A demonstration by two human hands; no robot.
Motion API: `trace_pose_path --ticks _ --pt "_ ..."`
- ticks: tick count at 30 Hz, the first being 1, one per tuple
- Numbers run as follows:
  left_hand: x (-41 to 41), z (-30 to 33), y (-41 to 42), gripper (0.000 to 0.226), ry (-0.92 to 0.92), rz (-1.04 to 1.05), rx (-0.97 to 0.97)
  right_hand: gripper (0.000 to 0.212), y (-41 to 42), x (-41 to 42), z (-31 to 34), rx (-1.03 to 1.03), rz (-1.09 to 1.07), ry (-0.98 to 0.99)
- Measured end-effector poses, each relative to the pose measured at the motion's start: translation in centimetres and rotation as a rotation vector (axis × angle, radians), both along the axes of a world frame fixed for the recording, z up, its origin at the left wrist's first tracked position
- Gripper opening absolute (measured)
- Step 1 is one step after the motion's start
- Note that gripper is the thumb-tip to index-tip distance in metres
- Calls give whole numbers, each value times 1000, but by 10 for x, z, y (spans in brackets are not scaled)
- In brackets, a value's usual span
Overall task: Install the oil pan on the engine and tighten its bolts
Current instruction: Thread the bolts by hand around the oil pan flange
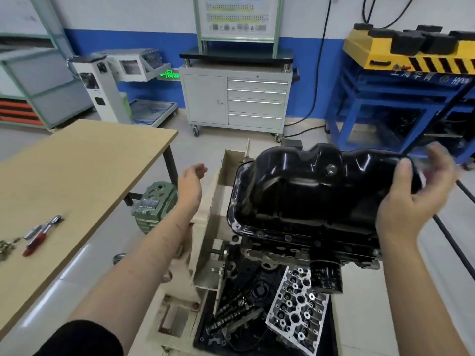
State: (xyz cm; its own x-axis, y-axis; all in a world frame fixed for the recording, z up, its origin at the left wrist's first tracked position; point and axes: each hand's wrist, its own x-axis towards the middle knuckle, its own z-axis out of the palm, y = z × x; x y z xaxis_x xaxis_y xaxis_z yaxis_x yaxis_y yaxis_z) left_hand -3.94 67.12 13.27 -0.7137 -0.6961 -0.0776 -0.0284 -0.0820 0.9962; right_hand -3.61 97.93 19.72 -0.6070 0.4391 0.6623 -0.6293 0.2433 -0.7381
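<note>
A view from the head looks down over a workshop. At left stands a light wooden bench [77,170] on black legs; on it lie a red-handled ratchet wrench [42,235] and, at the left edge, a small heap of metal bolts [6,246]. Beside the bench on the floor sits a green cast metal housing [154,204]. Further back stand a grey wheeled tool cabinet with drawers [236,101], a white wheeled machine [102,88], and at right a blue steel frame carrying a yellow and black striped unit [411,52]. Below, in a dark tray [331,327], lie a silver aluminium cylinder head [298,307] and dark camshafts [231,314].

In the middle, on a beige stand [213,201], sits the dark engine block [295,249] with a black oil filter [326,276] at its near side. The glossy black pressed-steel oil pan [316,191] rests on top of the engine, domed side up. It has a deep, lumpy shape, a drain plug [331,169] near its top, and a flat flange with bolt holes along the near and left edges. Whether the flange sits fully flat on the block cannot be told.

The right hand [416,191] is at the pan's right end, thumb laid across the black wall and fingers curled behind it, gripping it; the fingers are blurred. The left hand [191,179] hangs apart from the pan to its left, palm turned inward, fingers relaxed and loosely bent, holding nothing. Its bare forearm stretches up from a black sleeve [84,340] at the lower left.
</note>
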Motion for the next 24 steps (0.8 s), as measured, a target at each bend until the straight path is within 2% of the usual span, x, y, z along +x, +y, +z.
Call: trace_pose_path --ticks 1,3,6,8,11,13,15,17,19,21,22,24 --pt "5 7 -13 36 18 7 21 20 -23 2 14 21 64 53" --pt "15 17 -40 36 37 -13 35 15 -79 8 35 24 282 37" --pt "37 23 -89 34 53 -26 77 16 -182 13 36 122 668 -217" --pt "55 19 -132 29 43 15 92 13 -255 18 21 245 842 -374" --pt "86 6 -207 23 -6 84 63 12 -360 29 -13 302 1002 -535" --pt "108 -6 -265 21 -66 143 51 18 -426 38 -38 307 1054 -640" --pt "131 -24 -327 17 -138 236 59 14 -488 46 -66 292 1093 -779" --pt "164 -50 -387 12 -269 360 15 7 -544 57 -95 331 1101 -923" --pt "203 -82 -441 19 -568 401 -162 6 -590 71 -123 393 1120 -1036" --pt "237 -116 -480 49 -932 322 -373 7 -626 86 -148 444 1136 -1110" --pt "250 -133 -493 66 -1051 269 -470 8 -640 93 -158 462 1133 -1138" --pt "262 -167 -504 86 -1127 196 -611 8 -662 104 -178 505 1124 -1168"
